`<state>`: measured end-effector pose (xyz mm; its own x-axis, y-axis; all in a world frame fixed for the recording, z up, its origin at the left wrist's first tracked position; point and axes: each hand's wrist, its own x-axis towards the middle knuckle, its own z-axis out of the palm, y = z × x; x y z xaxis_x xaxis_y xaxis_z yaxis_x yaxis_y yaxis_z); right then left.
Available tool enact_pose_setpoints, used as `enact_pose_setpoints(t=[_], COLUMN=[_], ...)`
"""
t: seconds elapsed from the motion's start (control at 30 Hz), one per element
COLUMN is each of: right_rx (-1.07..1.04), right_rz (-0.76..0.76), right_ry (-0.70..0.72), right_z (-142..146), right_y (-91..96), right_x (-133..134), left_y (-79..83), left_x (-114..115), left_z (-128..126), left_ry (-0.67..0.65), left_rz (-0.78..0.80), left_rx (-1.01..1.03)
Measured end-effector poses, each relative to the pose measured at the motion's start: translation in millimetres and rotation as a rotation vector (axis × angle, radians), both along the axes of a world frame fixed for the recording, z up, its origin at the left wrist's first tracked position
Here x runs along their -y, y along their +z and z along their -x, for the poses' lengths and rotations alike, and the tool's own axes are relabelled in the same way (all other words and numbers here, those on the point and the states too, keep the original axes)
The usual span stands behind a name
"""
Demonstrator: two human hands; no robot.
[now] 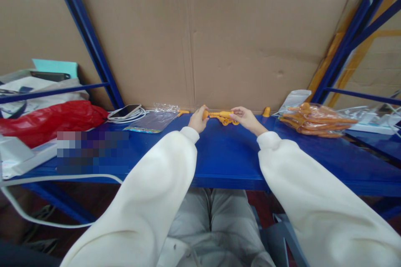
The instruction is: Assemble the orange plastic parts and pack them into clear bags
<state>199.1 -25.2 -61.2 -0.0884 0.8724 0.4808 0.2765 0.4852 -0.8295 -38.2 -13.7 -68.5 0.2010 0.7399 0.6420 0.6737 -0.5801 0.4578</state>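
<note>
An orange plastic piece with a ribbed shaft (216, 114) lies across the gap between my hands, close above the blue tabletop. My left hand (197, 121) is closed around its rounded left end. At the other end, the fingers of my right hand (245, 119) pinch the thicker part. Orange ring-shaped parts (224, 121) sit just below the shaft; whether they are joined to it I cannot tell. A small orange cap-like piece (266, 112) stands to the right of my right hand. Left of my left hand, another orange piece (183, 112) rests by a clear plastic bag (153, 121).
A clear bag of orange parts (316, 120) lies on the right of the blue table (228, 162). On the left are a phone (127, 111), a coiled white cable (138, 115) and a red plastic bag (56, 119). A cardboard wall (234, 46) closes off the back between blue posts.
</note>
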Motion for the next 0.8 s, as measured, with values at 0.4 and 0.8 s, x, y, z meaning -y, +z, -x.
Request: enact_pose_setpoints(t=[0.4,0.8], right_rx=[-0.072,-0.028], right_rz=[0.192,0.307], right_ry=[0.029,0.030], right_z=[5.1,5.0], right_y=[9.2,11.9], right_x=[14.5,18.8], left_y=[3.0,-2.2], left_x=[7.0,-0.3], left_z=[-4.8,-3.2], left_ry=[-0.008,-0.074], left_rz=[0.005,-0.018], left_rx=[-0.028,0.005])
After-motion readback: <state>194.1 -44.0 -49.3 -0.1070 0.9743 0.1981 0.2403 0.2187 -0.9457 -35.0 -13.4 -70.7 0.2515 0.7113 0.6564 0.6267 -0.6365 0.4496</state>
